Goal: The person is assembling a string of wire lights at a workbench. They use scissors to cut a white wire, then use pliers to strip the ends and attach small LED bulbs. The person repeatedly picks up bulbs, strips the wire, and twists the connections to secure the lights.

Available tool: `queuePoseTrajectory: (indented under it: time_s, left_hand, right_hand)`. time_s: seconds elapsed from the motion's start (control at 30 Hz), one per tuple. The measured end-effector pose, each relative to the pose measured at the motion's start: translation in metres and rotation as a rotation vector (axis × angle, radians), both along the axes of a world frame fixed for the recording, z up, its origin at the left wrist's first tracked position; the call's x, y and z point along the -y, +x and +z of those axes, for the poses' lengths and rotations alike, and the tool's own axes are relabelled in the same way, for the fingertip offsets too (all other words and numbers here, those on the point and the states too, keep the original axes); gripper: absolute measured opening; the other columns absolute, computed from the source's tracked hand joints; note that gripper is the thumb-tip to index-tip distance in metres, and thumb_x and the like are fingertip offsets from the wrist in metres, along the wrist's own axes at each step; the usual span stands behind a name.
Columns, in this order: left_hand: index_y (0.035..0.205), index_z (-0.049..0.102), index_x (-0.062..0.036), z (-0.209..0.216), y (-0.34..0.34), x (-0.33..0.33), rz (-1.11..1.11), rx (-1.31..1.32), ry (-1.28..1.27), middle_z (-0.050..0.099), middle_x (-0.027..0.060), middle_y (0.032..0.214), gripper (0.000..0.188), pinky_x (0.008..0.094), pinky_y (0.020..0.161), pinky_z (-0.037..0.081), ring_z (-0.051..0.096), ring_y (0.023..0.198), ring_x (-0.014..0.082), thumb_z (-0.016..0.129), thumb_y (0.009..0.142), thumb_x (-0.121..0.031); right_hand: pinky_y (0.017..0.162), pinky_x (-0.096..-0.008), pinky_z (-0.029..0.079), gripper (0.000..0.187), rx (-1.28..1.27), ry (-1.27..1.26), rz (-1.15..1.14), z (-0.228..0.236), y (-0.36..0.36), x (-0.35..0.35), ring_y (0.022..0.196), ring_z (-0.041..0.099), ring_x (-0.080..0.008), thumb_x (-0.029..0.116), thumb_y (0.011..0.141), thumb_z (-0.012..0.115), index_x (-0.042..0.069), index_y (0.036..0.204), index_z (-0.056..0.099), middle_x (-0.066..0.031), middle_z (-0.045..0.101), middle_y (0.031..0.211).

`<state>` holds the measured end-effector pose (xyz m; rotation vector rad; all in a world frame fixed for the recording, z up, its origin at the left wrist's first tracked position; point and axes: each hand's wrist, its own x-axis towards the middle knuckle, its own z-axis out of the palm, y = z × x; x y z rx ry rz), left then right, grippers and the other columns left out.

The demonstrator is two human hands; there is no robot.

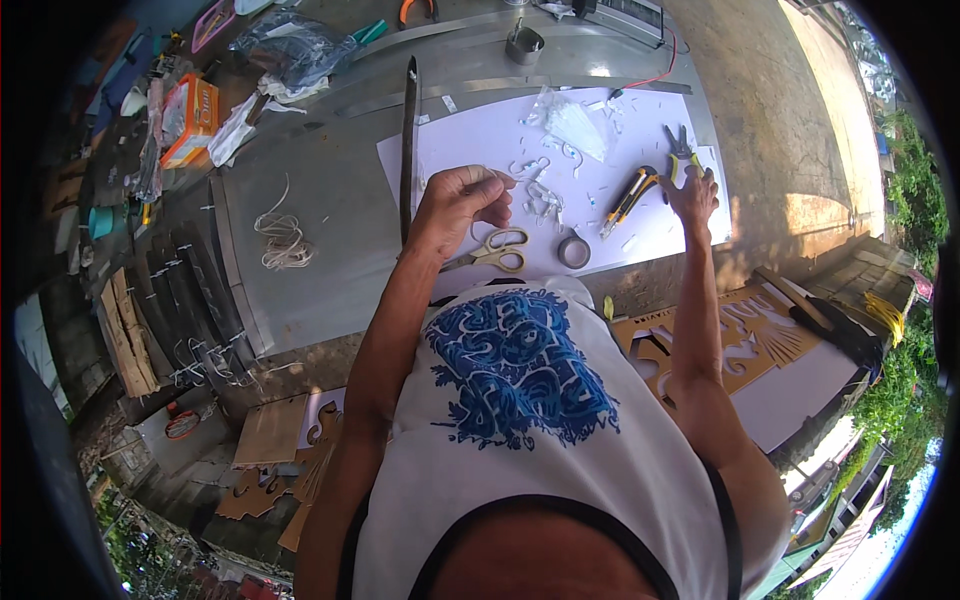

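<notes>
At R hand point(693, 200): pliers point(681, 150), nose fwd

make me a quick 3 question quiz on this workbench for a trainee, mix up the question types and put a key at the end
1. True or false: the scissors lie to the left of the roll of tape.

2. Which is nearest to the right hand?
a) the scissors
b) the pliers
c) the roll of tape

3. Fill in the missing colour: the utility knife has a black and ____ handle.

Key: 1 true; 2 b; 3 yellow.
</notes>
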<state>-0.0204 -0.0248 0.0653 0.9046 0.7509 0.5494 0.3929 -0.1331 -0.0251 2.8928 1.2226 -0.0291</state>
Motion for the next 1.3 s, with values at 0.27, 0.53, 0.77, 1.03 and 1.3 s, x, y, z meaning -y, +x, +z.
queuePoseTrajectory:
  time_s: [0.27, 0.53, 0.77, 1.03, 1.3]
  left_hand:
    - [0.098, 0.071, 0.0027, 0.009, 0.007, -0.010, 0.088, -0.029, -0.016, 0.071, 0.0108, 0.083, 0.020, 0.0303, 0.064, 0.060, 0.071, 0.068, 0.0186, 0.072, 0.091, -0.016]
    - [0.099, 0.073, 0.0048, 0.016, 0.013, -0.010, 0.260, -0.032, 0.080, 0.073, 0.0140, 0.086, 0.023, 0.0298, 0.068, 0.061, 0.072, 0.071, 0.0201, 0.076, 0.087, -0.014]
    - [0.100, 0.072, 0.0072, 0.028, 0.024, -0.012, 0.298, -0.035, 0.213, 0.074, 0.0156, 0.088, 0.022, 0.0302, 0.070, 0.060, 0.073, 0.074, 0.0204, 0.076, 0.087, -0.011]
    - [0.102, 0.071, 0.0087, 0.043, 0.024, -0.006, 0.388, -0.050, 0.284, 0.074, 0.0165, 0.090, 0.023, 0.0275, 0.071, 0.059, 0.074, 0.076, 0.0217, 0.075, 0.088, -0.008]
    - [0.097, 0.073, 0.0086, 0.042, 0.025, -0.002, 0.472, -0.038, 0.399, 0.074, 0.0136, 0.085, 0.018, 0.0245, 0.065, 0.058, 0.073, 0.071, 0.0179, 0.075, 0.087, -0.006]
  right_hand:
    - [0.093, -0.0604, 0.045, 0.060, -0.100, -0.229, 0.040, 0.006, 0.025, -0.008, 0.116, 0.054, -0.0445, 0.045, 0.078, 0.069, 0.002, 0.121, 0.062, -0.0265, 0.056, 0.121]
    - [0.070, -0.0406, 0.052, 0.044, -0.726, 0.353, -0.025, 0.045, -0.015, -0.003, 0.079, 0.062, -0.0272, 0.032, 0.086, 0.045, -0.006, 0.097, 0.064, -0.0176, 0.064, 0.081]
    - [0.075, -0.0374, 0.054, 0.038, -1.866, 0.625, 0.088, 0.100, -0.156, 0.014, 0.082, 0.067, -0.0235, 0.031, 0.103, 0.054, -0.005, 0.113, 0.062, -0.0160, 0.069, 0.097]
    - [0.089, -0.0377, 0.050, 0.060, -1.736, 0.514, 0.243, 0.122, -0.211, 0.012, 0.095, 0.064, -0.0226, 0.050, 0.102, 0.048, -0.006, 0.122, 0.058, -0.0158, 0.067, 0.107]
    - [0.094, -0.0371, 0.046, 0.061, -1.646, 0.439, 0.299, 0.131, -0.223, 0.006, 0.099, 0.060, -0.0200, 0.053, 0.102, 0.043, -0.003, 0.119, 0.062, -0.0124, 0.067, 0.104]
